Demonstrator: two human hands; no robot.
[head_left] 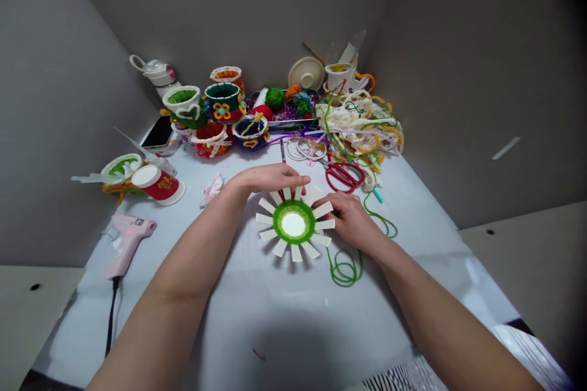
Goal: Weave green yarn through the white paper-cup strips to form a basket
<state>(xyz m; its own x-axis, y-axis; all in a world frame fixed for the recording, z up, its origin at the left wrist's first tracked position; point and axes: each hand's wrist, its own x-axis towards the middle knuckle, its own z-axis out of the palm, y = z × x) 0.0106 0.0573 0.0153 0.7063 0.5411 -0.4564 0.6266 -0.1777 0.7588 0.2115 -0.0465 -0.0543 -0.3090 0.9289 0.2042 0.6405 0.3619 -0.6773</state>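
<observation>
Both hands are down on the cup (293, 225), which lies flat on the bench (257, 311) right in front of the person, its wall slit into white strips (265, 219) that fan out like petals. A band of green yarn (345, 269) circles the white base, so this looks like the weaving step: yarn going over and under the strips, with only the first few rounds laid.

The left hand (268, 178) lies flat and apart on the far strips, fingertips pressing them to the bench, gripping nothing. The right hand (351, 220) is curled at the strips on the right side. Whether its fingers pinch the yarn or a strip, I cannot tell. The loose yarn trails off in a coil just beside that wrist.

By my reading, the next move calls for lifting one strip, passing the yarn under it and pulling snug against the green band, without letting the flattened strips spring up.

Red scissors (342, 176) lie just beyond the right hand. A pink glue gun (126, 238) sits well off to the left, and finished baskets (222, 101) crowd the far end.
</observation>
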